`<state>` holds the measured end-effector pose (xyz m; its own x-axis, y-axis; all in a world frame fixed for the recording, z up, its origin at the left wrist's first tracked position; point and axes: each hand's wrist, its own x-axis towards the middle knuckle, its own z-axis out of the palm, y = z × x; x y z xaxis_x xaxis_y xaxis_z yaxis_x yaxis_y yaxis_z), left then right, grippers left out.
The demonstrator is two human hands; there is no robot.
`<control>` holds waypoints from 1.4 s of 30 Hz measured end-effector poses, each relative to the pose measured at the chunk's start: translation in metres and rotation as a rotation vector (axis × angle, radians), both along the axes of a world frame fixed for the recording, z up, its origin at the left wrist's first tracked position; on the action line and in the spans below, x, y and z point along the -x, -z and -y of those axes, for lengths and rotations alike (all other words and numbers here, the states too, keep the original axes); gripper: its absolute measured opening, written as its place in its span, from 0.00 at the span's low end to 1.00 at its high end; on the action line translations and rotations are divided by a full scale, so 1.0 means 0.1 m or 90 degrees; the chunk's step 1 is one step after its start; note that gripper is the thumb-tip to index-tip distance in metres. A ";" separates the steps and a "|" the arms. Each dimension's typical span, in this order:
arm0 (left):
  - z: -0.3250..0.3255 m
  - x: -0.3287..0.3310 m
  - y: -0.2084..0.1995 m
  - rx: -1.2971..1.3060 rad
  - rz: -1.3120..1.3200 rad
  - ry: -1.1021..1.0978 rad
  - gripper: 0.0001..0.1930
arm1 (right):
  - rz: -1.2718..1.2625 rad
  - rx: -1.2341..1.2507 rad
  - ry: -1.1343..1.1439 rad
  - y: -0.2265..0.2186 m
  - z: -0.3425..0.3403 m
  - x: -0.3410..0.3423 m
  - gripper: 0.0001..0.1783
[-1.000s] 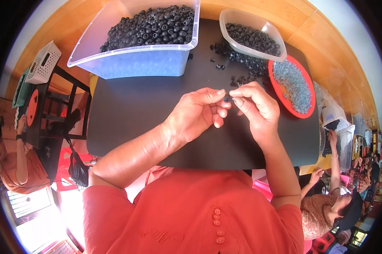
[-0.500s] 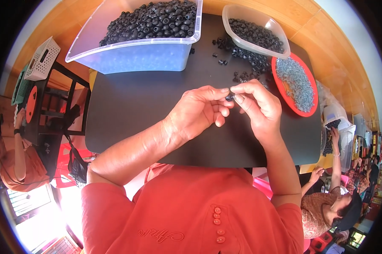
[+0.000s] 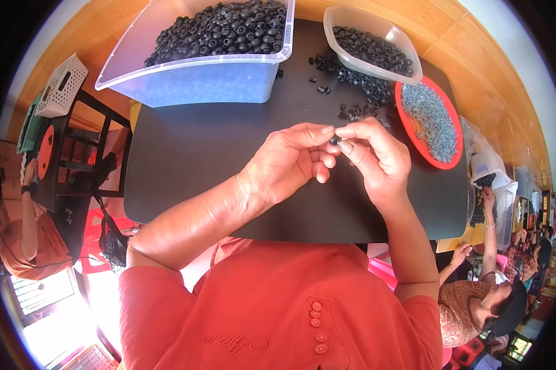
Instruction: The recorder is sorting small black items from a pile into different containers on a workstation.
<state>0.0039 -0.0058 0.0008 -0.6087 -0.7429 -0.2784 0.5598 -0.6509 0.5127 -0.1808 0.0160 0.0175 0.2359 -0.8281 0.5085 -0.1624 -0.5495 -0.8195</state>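
Observation:
Over the dark table (image 3: 192,154), my left hand (image 3: 281,160) and my right hand (image 3: 381,160) meet fingertip to fingertip. Between them is a small, round, shiny black piece (image 3: 335,140), mostly covered by the fingers. The left thumb and index finger pinch it from one side, with the other fingers curled below. From the other side, my right thumb and index finger close on it; whether they hold a second tiny part cannot be made out. Just beyond the hands lie loose black pieces (image 3: 370,86) like the held one.
A large clear bin (image 3: 204,83) heaped with black hollow round pieces stands at the far left. At the far right are a clear tub (image 3: 376,73) of smaller black pieces and a red plate (image 3: 449,161) of tiny clear bits. Other people work at both sides.
My hands stay almost in place, the right fingers shifting very slightly on the black piece. Containers and loose pieces have not moved.

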 end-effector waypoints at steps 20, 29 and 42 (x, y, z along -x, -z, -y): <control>-0.02 0.03 0.06 0.024 -0.008 0.049 0.10 | -0.020 -0.059 -0.014 -0.02 0.00 0.06 0.12; -0.02 0.03 0.07 0.025 -0.023 0.045 0.10 | 0.140 -0.230 -0.107 -0.10 0.00 0.06 0.05; -0.05 0.03 0.06 0.036 0.018 0.012 0.11 | 0.059 -0.247 -0.015 -0.10 -0.02 0.04 0.04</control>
